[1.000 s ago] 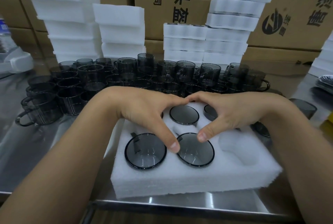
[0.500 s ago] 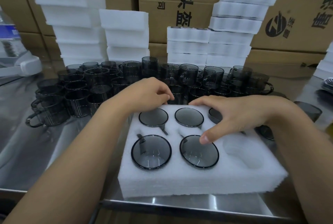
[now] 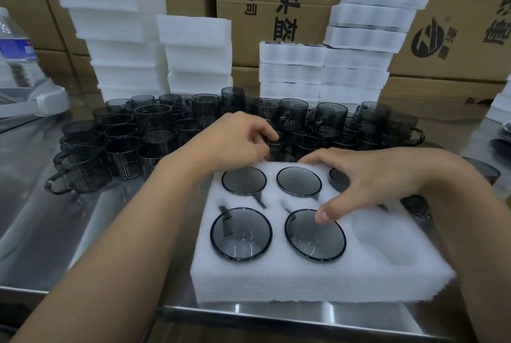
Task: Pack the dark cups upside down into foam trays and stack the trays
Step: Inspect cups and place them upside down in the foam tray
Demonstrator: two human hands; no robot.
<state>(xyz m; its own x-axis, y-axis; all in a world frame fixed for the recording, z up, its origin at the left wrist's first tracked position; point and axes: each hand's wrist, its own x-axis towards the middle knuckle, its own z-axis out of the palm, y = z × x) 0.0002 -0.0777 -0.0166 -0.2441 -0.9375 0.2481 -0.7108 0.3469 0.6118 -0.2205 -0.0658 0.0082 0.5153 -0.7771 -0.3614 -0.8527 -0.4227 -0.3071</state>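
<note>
A white foam tray [image 3: 318, 282] lies at the front of the steel table. Dark cups sit upside down in five of its pockets, among them the front middle cup [image 3: 315, 240] and the front left cup [image 3: 241, 233]. The front right pocket [image 3: 387, 243] is empty. My right hand [image 3: 381, 177] rests spread over the tray's back right, covering most of the cup there, and its thumb touches the front middle cup's base. My left hand [image 3: 237, 141] reaches past the tray's far edge. Its curled thumb and forefinger pinch the rim of a loose upright cup [image 3: 278, 148].
Many loose dark cups [image 3: 124, 149] crowd the table behind the tray. Two more cups [image 3: 482, 172] lie right of the tray. Stacks of foam trays [image 3: 359, 47] and cardboard boxes [image 3: 456, 11] stand at the back, a water bottle [image 3: 15, 52] at far left. The table's front edge [image 3: 276, 315] is close.
My left hand left the front middle cup and moved back over the tray's far edge to the loose cups. My right hand has hardly moved, thumb still on that cup.
</note>
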